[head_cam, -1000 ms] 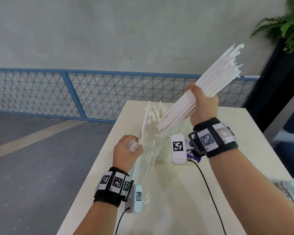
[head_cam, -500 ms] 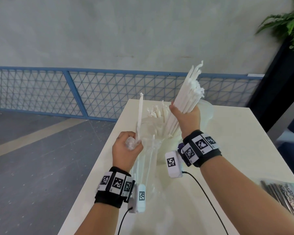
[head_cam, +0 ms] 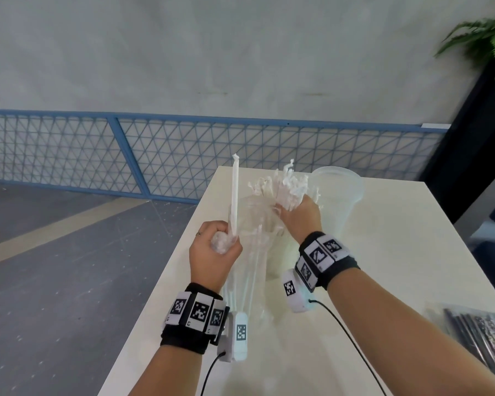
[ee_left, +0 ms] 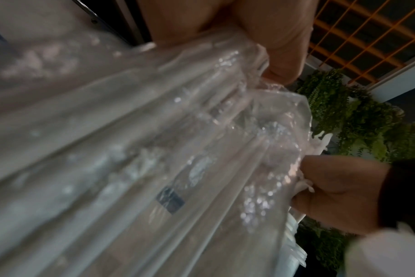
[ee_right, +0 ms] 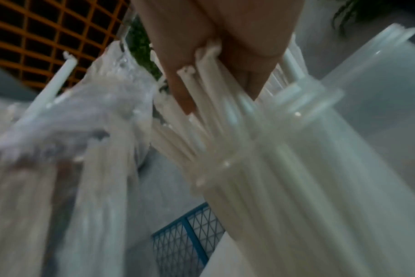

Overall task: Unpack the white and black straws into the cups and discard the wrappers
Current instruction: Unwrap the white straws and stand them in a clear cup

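Left hand (head_cam: 213, 254) grips clear wrapper (head_cam: 247, 252) near table edge; right hand (head_cam: 299, 214) clasps white straws (head_cam: 290, 187) in cup (ee_right: 284, 178).

A pale counter (head_cam: 383, 281) runs away from the viewer toward a grey wall (head_cam: 240, 52). A blue mesh fence (head_cam: 126, 155) stands along the foot of that wall, with grey floor (head_cam: 55, 281) crossed by a tan stripe (head_cam: 69, 221) to the left. A green fern (head_cam: 486, 32) hangs over a dark panel (head_cam: 469, 138) at the upper right. The right wrist view shows an orange grid (ee_right: 36, 37) overhead.
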Motion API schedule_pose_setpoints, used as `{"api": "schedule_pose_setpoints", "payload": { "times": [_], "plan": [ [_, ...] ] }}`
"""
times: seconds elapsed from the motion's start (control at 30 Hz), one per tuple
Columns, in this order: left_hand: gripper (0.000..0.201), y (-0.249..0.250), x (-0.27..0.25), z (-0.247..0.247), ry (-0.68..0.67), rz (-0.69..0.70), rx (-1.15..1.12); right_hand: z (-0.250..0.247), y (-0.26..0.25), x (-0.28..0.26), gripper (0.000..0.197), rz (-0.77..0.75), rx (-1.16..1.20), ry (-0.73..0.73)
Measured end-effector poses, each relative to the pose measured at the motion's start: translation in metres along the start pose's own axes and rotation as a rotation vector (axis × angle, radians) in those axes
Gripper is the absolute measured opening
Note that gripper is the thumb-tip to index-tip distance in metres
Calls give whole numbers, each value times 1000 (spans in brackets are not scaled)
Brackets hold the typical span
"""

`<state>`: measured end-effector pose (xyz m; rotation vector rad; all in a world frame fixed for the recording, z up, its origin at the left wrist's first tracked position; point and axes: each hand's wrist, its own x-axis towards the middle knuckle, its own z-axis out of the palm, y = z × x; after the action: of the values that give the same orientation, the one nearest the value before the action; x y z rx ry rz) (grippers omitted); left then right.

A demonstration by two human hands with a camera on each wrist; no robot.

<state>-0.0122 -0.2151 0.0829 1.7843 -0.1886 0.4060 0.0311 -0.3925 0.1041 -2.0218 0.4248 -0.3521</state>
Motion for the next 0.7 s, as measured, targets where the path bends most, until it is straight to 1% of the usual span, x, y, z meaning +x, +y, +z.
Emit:
{"api": "schedule_pose_setpoints", "payload": {
  "times": [0.03,0.07,0.1,0.13,0.17,0.2,0.23,0.3,0.33,0.37,0.43,0.5,0.6,0.67,0.7],
  "plan": [
    [18,0,0,-1,5,0,-3,-1,1,-8,65,-61,-37,26],
    [18,-1,0,-2,12,2,-4,-2,3,-15,65,-174,-54,86],
    [18,-2,1,-3,18,2,-3,-4,4,-22,66,-307,-70,177],
    [18,-2,1,-4,25,0,0,-7,6,-27,68,-405,-95,276],
    [19,-3,1,-4,33,0,0,-9,9,-29,73,-436,-111,351],
    [21,-3,1,-3,37,2,-2,-12,13,-29,81,-398,-91,376],
    [22,-3,1,-3,39,4,-6,-14,15,-27,88,-326,-24,339],
    [22,-3,-1,-1,33,9,-15,-18,18,-22,101,-182,147,144],
    [21,-3,-1,0,28,9,-20,-20,18,-20,106,-157,171,58],
    [20,-3,-1,1,27,8,-23,-21,18,-18,109,-165,161,-2],
    [18,-3,0,0,36,-1,-28,-19,16,-12,113,-196,132,-62],
    [17,-3,1,-1,47,-10,-31,-15,13,-7,113,-197,136,-73],
    [20,-6,1,-2,55,2,-21,-8,8,3,114,-116,182,-64],
    [20,-8,1,-2,56,6,-19,-4,5,7,114,-55,207,-138],
    [20,-9,1,-2,57,10,-21,-1,4,8,107,-30,199,-182]
  ]
}}
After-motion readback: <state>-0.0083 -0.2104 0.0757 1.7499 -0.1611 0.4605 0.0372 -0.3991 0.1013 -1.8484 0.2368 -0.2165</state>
